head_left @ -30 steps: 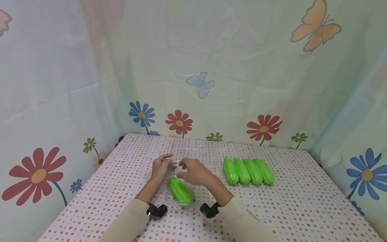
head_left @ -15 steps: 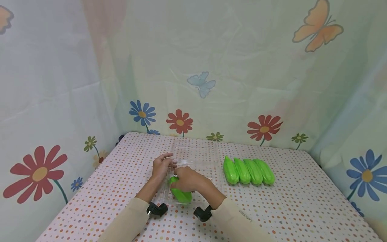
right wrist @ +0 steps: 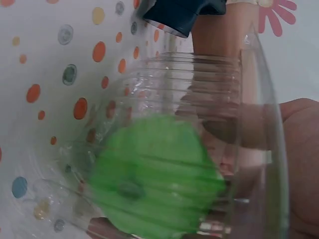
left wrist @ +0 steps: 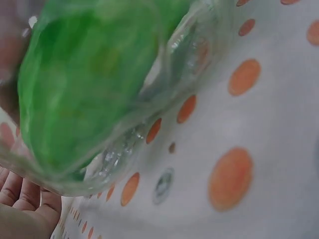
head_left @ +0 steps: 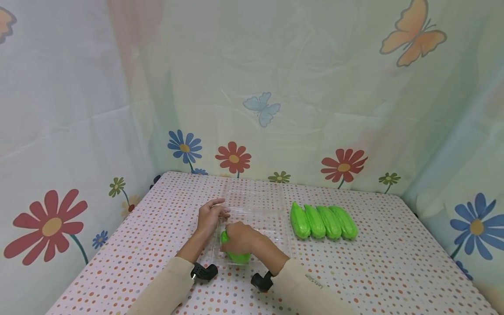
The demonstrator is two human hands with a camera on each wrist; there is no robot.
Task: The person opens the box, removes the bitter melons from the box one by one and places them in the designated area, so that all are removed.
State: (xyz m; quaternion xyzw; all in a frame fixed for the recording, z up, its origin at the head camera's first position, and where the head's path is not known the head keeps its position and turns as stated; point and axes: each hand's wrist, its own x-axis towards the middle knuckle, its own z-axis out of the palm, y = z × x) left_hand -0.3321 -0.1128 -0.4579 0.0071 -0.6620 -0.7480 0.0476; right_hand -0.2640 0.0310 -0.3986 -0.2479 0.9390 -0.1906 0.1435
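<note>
A bright green ridged, gourd-like vegetable (head_left: 238, 258) lies in the front left part of a clear plastic clamshell box (head_left: 275, 238), whose lid lies open toward the back. From above, my right hand (head_left: 242, 238) reaches into the box and grips the vegetable, covering its middle. Through the clear wall in the right wrist view, the end of the green vegetable (right wrist: 154, 179) shows, fingers on either side. At the box's left edge rests my left hand (head_left: 209, 217), its fingers loosely extended against the plastic. The left wrist view shows the left hand (left wrist: 30, 209) beyond the box wall.
Several matching green vegetables (head_left: 323, 222) lie side by side in a row to the right of the box. A dotted cloth (head_left: 378, 271) covers the table. Printed curtains (head_left: 299, 87) stand close behind and at both sides.
My right hand has come down and forward-left into the box and closed round the green vegetable. The left hand has stayed at the box's left edge.
</note>
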